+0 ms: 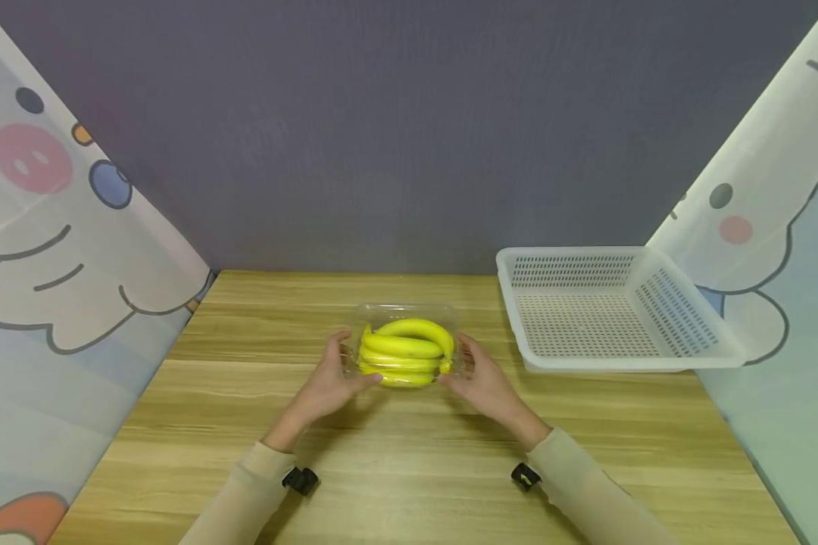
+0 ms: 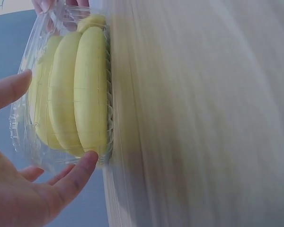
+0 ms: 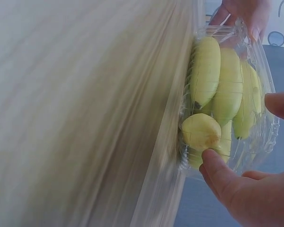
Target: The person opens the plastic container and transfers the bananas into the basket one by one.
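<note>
A clear plastic clamshell box is at the middle of the wooden table, between the two hands. Several yellow bananas fill it, seen through the clear plastic. On its left end, my left hand grips the box, thumb towards the front and fingers along the side. My right hand holds the opposite end in much the same way. Up close in the left wrist view, a fingertip presses low on the box wall. The right wrist view shows the bananas' stem end beside the right fingers.
A white perforated plastic basket stands at the table's back right. The wooden table meets a dark grey wall panel behind. Cartoon-printed cloth hangs at both sides. Each sleeve has a small black device at the wrist.
</note>
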A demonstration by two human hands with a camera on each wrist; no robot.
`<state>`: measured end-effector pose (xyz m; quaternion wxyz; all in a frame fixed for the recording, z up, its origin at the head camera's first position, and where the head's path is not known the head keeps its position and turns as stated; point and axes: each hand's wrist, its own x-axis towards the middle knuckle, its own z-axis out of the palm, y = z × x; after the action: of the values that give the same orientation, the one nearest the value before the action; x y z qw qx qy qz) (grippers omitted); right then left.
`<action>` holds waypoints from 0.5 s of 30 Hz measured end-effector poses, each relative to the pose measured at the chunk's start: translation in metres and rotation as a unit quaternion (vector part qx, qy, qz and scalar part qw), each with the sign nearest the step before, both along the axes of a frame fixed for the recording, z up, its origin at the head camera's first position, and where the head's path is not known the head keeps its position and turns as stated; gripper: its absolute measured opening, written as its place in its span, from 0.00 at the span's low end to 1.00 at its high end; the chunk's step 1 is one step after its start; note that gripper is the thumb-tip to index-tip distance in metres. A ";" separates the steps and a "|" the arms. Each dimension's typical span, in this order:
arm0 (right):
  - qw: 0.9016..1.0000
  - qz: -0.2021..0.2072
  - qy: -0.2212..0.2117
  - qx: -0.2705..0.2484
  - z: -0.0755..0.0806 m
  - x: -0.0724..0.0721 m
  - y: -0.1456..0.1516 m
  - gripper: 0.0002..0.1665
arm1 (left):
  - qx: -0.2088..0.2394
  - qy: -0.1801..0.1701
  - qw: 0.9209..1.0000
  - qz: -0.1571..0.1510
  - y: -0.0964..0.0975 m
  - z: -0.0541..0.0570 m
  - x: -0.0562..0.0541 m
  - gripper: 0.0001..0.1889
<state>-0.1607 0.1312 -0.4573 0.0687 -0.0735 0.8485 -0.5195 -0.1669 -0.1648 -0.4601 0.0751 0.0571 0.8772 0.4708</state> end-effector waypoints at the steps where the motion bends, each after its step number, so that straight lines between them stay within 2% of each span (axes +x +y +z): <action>1: 1.000 0.000 0.000 0.000 0.000 0.001 0.001 0.53 | 0.001 0.000 1.000 0.002 0.001 0.000 0.001 0.58; 15: 1.000 0.018 0.009 0.017 0.000 0.012 0.014 0.54 | 0.002 0.004 1.000 -0.004 0.007 0.000 0.010 0.57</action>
<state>-0.1486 0.1451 -0.4569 0.0722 -0.0925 0.8561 -0.5033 -0.1565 -0.1574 -0.4606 0.0734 0.0625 0.8763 0.4721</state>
